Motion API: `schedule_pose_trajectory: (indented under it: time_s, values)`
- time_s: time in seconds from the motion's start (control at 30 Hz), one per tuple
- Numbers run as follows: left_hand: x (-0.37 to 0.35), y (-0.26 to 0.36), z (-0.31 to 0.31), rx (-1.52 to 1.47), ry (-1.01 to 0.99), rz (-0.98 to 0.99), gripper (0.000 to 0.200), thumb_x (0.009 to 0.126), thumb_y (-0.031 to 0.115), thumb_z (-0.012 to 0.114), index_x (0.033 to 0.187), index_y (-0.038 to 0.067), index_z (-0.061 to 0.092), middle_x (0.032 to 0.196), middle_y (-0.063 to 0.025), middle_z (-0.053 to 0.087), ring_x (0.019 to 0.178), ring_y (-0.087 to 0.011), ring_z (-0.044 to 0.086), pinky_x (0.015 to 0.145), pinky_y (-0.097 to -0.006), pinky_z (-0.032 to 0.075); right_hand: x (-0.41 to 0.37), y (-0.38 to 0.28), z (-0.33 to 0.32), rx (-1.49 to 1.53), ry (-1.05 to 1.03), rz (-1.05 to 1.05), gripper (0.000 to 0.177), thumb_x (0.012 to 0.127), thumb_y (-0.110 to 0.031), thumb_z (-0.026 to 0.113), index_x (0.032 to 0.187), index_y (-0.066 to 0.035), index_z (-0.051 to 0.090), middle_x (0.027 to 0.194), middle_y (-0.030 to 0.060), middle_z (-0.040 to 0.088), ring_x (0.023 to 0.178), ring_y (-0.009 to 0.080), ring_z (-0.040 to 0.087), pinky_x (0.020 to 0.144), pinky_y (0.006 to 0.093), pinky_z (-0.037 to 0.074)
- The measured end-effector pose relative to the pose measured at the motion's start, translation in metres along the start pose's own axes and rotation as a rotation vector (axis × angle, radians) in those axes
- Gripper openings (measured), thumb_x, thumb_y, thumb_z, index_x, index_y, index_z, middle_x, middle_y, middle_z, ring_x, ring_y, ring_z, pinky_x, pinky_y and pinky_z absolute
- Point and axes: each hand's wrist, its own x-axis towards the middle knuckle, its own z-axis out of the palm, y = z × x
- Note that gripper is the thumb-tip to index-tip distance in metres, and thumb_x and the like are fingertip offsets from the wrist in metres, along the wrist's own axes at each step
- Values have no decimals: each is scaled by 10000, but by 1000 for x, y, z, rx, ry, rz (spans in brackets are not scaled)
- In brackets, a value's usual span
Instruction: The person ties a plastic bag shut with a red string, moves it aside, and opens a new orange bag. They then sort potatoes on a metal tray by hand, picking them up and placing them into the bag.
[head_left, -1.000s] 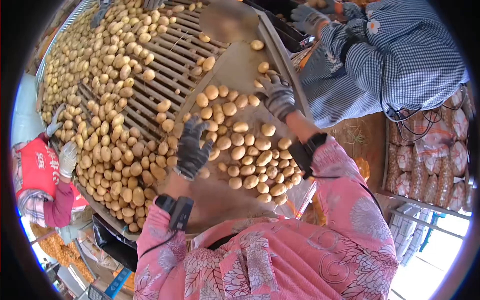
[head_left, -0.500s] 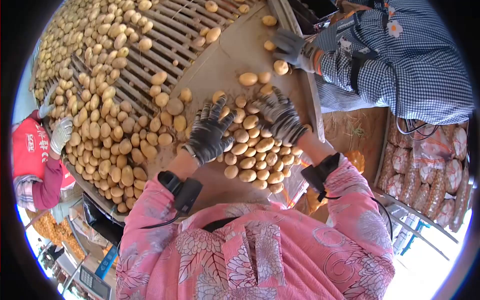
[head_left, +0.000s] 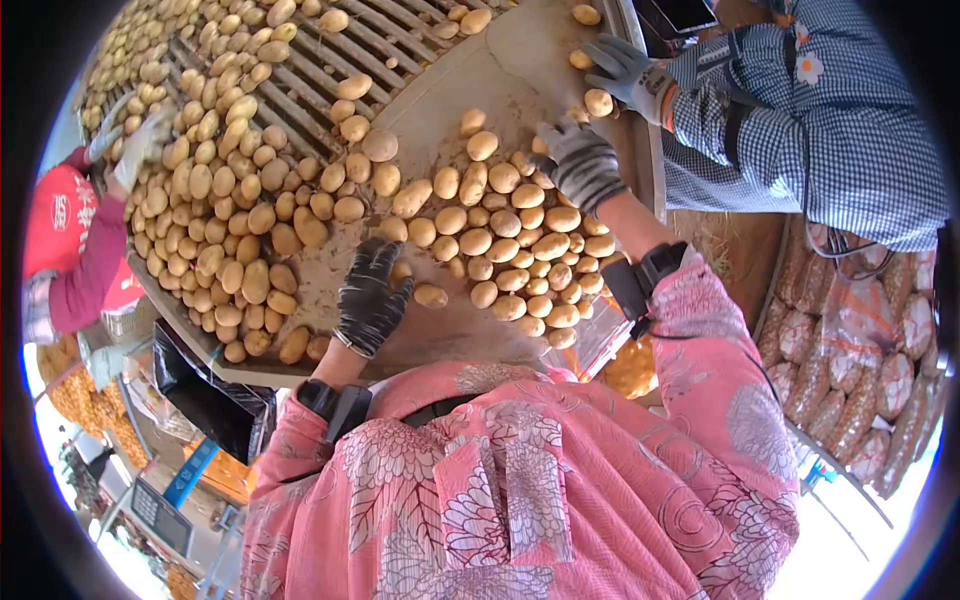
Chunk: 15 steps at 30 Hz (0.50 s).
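Your left hand [head_left: 370,297]: flat, fingers spread, empty | potato [head_left: 431,295] just beside it at 3 o'clock | your right hand [head_left: 580,162]: splayed, empty, on pile [head_left: 512,256], 1 o'clock edge.

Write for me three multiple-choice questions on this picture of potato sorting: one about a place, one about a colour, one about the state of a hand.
1. Where does the person's right hand lie?
A. on the slatted rollers
B. on the heap of potatoes
C. on a bag

2. What colour is the sleeve of the co-worker at the upper right?
A. red
B. yellow
C. blue-and-white check

3. How is the left hand?
A. open, palm down
B. a tight fist
C. gripping a bag

Answers:
1 B: its gloved fingers rest on the potatoes.
2 C: the check pattern shows plainly.
3 A: its fingers lie stretched flat over the table.
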Motion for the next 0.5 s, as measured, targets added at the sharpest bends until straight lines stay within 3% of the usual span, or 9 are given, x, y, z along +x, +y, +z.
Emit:
schedule_pose_trajectory:
  time_s: [0.13,0.2,0.23,0.3,0.33,0.4,0.47,0.5]
  values:
    - [8,12,0,-37,122,95,398,726,137,666,1095,38,551,1083,-181,548,975,-318,559,807,-391,469,-15,6,12,46,36,130,475,786,-361,599,1167,-89,519,1042,144,589,924,316,583,824,394,464]
    - [16,13,6,-526,-109,-190,343,795,220,642,1083,54,564,1094,-152,561,919,-272,591,739,-372,506,-16,3,0,195,35,181,489,772,-358,608,1162,-76,521,962,148,614,898,307,590,823,392,464]
    - [22,12,6,-523,-106,-183,343,795,220,642,1083,54,564,1094,-152,561,919,-272,591,739,-372,506,-16,-5,-4,355,12,258,484,756,-337,623,1139,-58,527,898,156,622,876,307,589,807,390,462]
    - [32,30,-9,-1441,-306,-664,314,866,269,570,1071,31,563,1077,-89,582,893,-214,590,745,-315,514,-26,-39,-27,568,33,42,478,742,-331,646,1114,-53,532,904,172,613,855,321,588,780,398,463]
    - [35,37,-11,-1438,-312,-667,314,866,269,570,1071,31,563,1077,-89,582,893,-214,590,745,-315,514,-23,-56,-19,609,-11,-104,487,737,-284,686,1137,-57,526,1001,167,582,886,299,586,783,374,461]
    - [41,46,-13,-1942,-275,-719,359,872,347,543,1070,49,567,1013,-79,605,826,-204,600,717,-325,527,-23,-76,-14,766,15,-291,460,737,-264,691,1122,-68,533,986,158,580,863,311,587,769,384,465]
    - [31,9,-6,-1960,-359,-753,396,872,369,542,1110,53,542,1042,-73,594,893,-206,585,737,-375,522,-3,-67,-15,645,49,-80,521,762,-416,635,1176,-128,501,1026,178,583,910,320,569,806,407,458]
    - [27,-8,-1,-1777,-225,-771,441,864,385,547,1167,70,494,1113,-90,553,969,-234,556,769,-391,516,16,-61,-27,427,30,-43,578,750,-483,624,1205,-150,493,1176,172,521,1007,298,537,851,383,455]
